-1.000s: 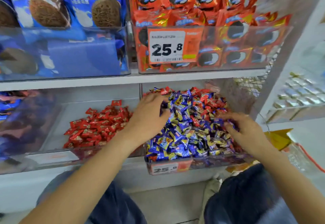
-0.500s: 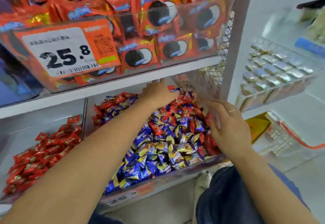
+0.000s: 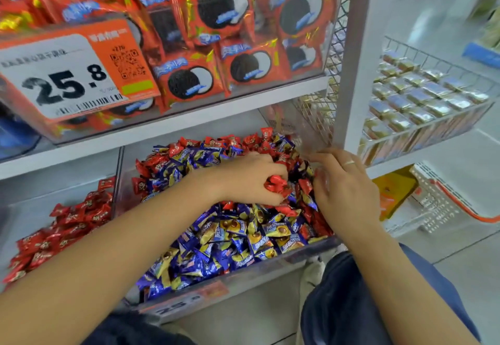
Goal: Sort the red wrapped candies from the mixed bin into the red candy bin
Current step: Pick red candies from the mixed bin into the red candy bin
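Left hand point(image 3: 251, 179) curled over a clutch of red foil-wrapped candies point(image 3: 277, 185), gripped at the fingertips above the middle of the clear plastic mixed bin point(image 3: 243, 277) of blue-and-gold and red sweets. Right hand point(image 3: 346, 190) at 3 o'clock of that clutch, just beside it, fingers relaxed and straight, resting among wrappers at the bin's right wall. Clear red candy bin point(image 3: 16, 209) at 9 o'clock, adjacent, holding a heap of loose red candies point(image 3: 62, 231).

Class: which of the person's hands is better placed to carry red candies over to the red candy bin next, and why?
Left. The left hand already grips a clump of red candies, and the red candy bin lies on its side. The right hand is at the mixed bin's far edge.
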### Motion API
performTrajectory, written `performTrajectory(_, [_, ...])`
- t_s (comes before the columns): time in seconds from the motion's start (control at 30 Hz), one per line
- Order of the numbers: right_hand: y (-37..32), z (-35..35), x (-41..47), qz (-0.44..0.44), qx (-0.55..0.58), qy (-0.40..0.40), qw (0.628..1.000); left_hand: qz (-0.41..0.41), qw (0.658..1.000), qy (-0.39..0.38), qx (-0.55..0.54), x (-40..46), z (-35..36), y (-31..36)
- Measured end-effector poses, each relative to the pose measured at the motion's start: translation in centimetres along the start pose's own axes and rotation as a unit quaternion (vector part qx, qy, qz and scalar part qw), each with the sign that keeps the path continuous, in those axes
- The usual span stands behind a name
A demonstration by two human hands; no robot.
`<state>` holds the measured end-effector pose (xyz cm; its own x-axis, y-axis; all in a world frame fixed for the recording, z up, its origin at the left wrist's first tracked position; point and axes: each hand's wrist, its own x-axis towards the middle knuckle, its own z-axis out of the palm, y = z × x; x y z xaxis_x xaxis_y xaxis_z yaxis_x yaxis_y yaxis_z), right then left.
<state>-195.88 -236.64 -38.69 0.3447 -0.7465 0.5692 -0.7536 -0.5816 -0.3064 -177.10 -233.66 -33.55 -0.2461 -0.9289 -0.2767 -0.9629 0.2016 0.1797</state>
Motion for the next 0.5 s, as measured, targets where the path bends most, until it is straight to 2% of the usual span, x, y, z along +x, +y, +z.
performTrajectory(0.07, [0.1,0.1,-0.1,-0.009,0.009,0.010,1.000,0.007,0.999,0.042,0.031,-2.1,0.1,-0.4])
performTrajectory(0.17, [0.2,0.0,-0.3,-0.031,0.034,0.032,0.998,-0.007,0.996,0.064,0.068,-5.2,1.3,-1.4])
performTrajectory(0.3, [-0.9,-0.9,-0.3,-0.092,0.091,0.058,0.990,-0.040,0.993,0.110,0.004,-8.0,2.2,-2.0])
performTrajectory(0.4, [-2.1,-1.2,-0.3,-0.120,0.104,-0.016,0.987,-0.067,0.987,0.142,-0.017,-9.0,2.2,-2.0])
performTrajectory(0.5, [-2.2,-1.0,-0.5,-0.069,0.026,-0.212,0.974,-0.075,0.986,0.148,-0.012,-9.5,2.5,-1.7])
